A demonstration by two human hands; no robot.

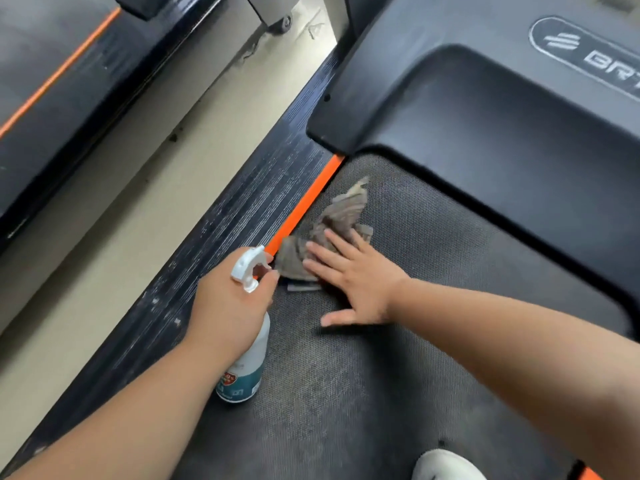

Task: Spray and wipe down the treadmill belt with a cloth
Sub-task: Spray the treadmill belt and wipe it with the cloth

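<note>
Wiping | right hand [349, 282], fingers [334, 244] flat on crumpled grey cloth [337, 214] | left hand [230, 306] grips white spray bottle [250, 367] | next: probably sweep toward 3 o'clock

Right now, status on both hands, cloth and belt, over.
Left hand grips spray bottle, nozzle toward cloth. Right hand flat, pressing grey cloth on belt beside orange strip. Nothing between cloth and motor cover.

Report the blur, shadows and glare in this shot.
Head view: motion blur softens the logo on the motor cover and the edges of the cloth; light is soft, with a faint shadow under the right hand on the belt; dull sheen on the cover, no hard glare.
</note>
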